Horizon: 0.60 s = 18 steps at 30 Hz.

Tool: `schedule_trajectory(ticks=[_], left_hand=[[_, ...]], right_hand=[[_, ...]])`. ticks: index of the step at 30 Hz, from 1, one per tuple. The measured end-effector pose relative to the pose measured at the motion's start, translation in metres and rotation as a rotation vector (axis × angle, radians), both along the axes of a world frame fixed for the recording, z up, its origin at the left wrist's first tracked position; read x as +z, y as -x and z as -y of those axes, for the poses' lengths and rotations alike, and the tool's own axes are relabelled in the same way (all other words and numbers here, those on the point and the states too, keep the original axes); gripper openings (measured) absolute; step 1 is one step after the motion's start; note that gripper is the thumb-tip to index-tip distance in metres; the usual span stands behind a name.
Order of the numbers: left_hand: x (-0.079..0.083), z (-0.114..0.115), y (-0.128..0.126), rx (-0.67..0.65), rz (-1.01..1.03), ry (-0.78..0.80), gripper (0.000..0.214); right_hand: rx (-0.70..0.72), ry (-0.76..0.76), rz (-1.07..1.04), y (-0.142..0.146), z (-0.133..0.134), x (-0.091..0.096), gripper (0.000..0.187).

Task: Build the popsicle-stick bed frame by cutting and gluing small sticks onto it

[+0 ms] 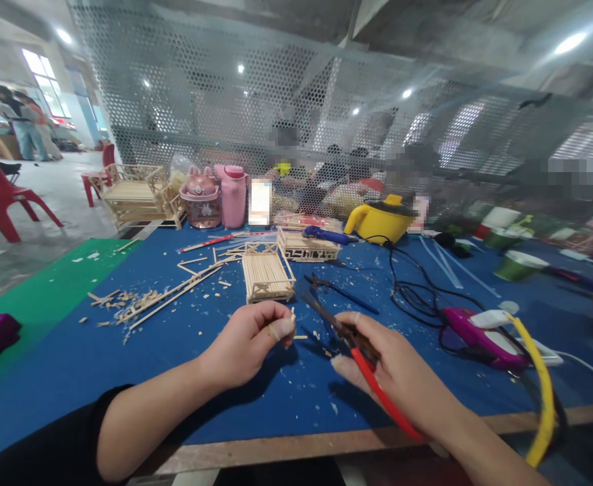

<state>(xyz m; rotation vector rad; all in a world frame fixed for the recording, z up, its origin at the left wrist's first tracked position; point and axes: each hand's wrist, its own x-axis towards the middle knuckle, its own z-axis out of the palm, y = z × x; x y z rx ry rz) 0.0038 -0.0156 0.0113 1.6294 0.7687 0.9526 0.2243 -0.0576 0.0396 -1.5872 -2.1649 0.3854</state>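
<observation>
My left hand (pixel 253 341) is closed in a pinch on a short wooden stick piece (pixel 293 316), held just above the blue table cover (pixel 124 351). My right hand (pixel 397 368) grips red-handled cutting pliers (pixel 377 385), whose dark jaws (pixel 316 304) point up and left toward the stick piece. Just beyond the hands, a small model bed made of wooden sticks (pixel 266 275) rests on the cover. A second stick frame (pixel 306 246) lies behind it.
Loose sticks and offcuts (pixel 144 300) litter the left. A glue gun (pixel 483 331) with black cables, a yellow pot (pixel 380 219), pink bottles (pixel 233 196), scissors (pixel 336 287) and green cups (pixel 519 264) stand around. A perforated screen (pixel 326 115) backs the table. People sit behind it.
</observation>
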Motion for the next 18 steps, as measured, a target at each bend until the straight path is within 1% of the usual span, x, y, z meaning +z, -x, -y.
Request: schedule_trajectory(ticks=[3,4,5,6,7,10,12,14,15,16,17,18], left_hand=[[-0.001,0.0,0.0,-0.008,-0.036,0.012,0.023],[-0.001,0.0,0.0,-0.023,-0.074,0.009,0.022],[-0.002,0.001,0.0,-0.045,-0.126,-0.001,0.022],[-0.002,0.002,0.0,-0.069,-0.187,-0.021,0.021],[-0.003,0.002,0.0,-0.094,-0.248,-0.046,0.021],[-0.002,0.004,0.0,-0.131,-0.349,-0.126,0.02],[-0.001,0.002,0.0,-0.109,-0.358,-0.157,0.021],[-0.001,-0.001,0.0,-0.06,-0.352,-0.154,0.022],[-0.001,-0.003,0.0,-0.03,-0.344,-0.134,0.023],[-0.001,-0.005,0.001,0.005,-0.336,-0.108,0.023],[-0.002,-0.006,0.001,0.038,-0.329,-0.083,0.023],[-0.003,-0.008,0.001,0.07,-0.326,-0.068,0.024]], right_hand=[[-0.267,0.037,0.137,-0.027,-0.02,-0.001,0.042],[-0.344,0.044,0.202,-0.039,-0.03,-0.002,0.047],[-0.409,0.053,0.277,-0.05,-0.04,-0.003,0.048],[-0.446,0.068,0.339,-0.061,-0.051,-0.004,0.046],[-0.44,0.087,0.384,-0.071,-0.062,-0.004,0.045],[-0.351,0.134,0.455,-0.088,-0.089,0.002,0.043],[-0.313,0.15,0.511,-0.085,-0.098,0.011,0.045],[-0.292,0.076,0.55,-0.069,-0.098,0.023,0.044],[-0.244,-0.049,0.554,-0.056,-0.097,0.03,0.041],[-0.125,-0.173,0.5,-0.042,-0.094,0.035,0.034],[0.017,-0.231,0.4,-0.027,-0.091,0.039,0.026],[0.156,-0.252,0.29,-0.012,-0.089,0.042,0.023]])
